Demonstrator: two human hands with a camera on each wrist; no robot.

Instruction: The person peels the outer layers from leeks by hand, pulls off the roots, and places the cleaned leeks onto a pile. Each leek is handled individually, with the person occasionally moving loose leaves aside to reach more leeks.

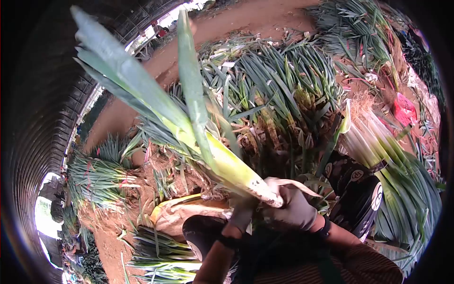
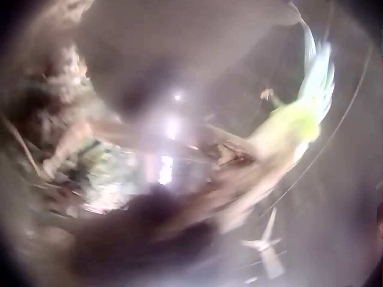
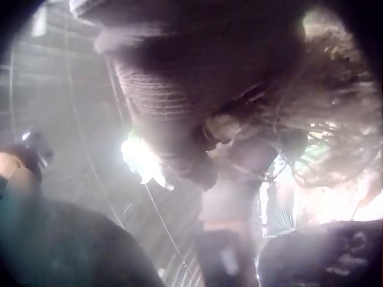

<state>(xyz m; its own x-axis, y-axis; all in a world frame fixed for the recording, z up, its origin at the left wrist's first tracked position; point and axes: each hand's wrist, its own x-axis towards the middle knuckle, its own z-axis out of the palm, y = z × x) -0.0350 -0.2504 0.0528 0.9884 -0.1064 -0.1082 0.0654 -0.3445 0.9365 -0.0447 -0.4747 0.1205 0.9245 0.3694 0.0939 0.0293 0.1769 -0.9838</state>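
Note:
A large leek slants up to the left across the head view, its broad green leaves toward the camera and its pale root end low. My left hand, in a grey glove, holds the lower stalk from below, partly hidden by it. Gloved too, my right hand has its fingers curled right at the root end. A thin pale strip of leek skin sticks out from the right hand's fingers. In the blurred left wrist view the leek's stalk runs out from between dark gloved parts. The right glove fills the top of the right wrist view.
Piled leeks lie just ahead on the brown soil. A tied leek bundle stands at my right, roots up. More leek bundles lie to the left. A yellow-edged sack is near my knee, and a red plastic bag lies far right.

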